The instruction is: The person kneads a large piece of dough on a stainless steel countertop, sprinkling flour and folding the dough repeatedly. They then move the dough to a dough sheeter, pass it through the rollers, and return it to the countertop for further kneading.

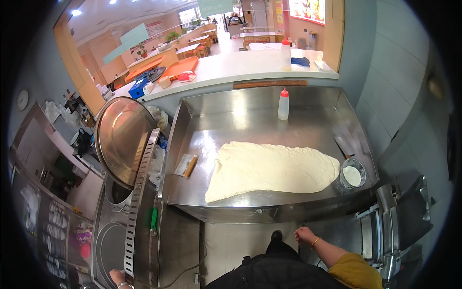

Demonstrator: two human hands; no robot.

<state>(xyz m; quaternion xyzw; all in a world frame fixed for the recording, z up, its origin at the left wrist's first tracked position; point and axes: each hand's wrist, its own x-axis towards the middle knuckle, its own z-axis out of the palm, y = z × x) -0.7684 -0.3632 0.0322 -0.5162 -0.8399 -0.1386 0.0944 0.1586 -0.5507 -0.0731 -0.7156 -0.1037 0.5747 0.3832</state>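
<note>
A large sheet of pale dough (274,168) lies spread over the stainless steel worktop (223,126) before me. My right hand (306,235) hangs below the worktop's front edge, its fingers curled and nothing visible in them. At the lower left, part of my left hand (116,277) is beside the slotted metal strip (130,231) and the round metal lid or pan (110,249). I cannot tell whether that hand grips anything. By the dough's right end stands a clear bowl of white flour (352,176). A bench scraper (190,166) with a wooden edge rests left of the dough.
A squeeze bottle with a red cap (284,104) stands at the worktop's back. Leaning at left is a big round metal lid (124,141) above a pot (117,193). A green-handled tool (154,218) hangs nearby. Machinery (386,231) stands at right; a cable (187,269) runs below.
</note>
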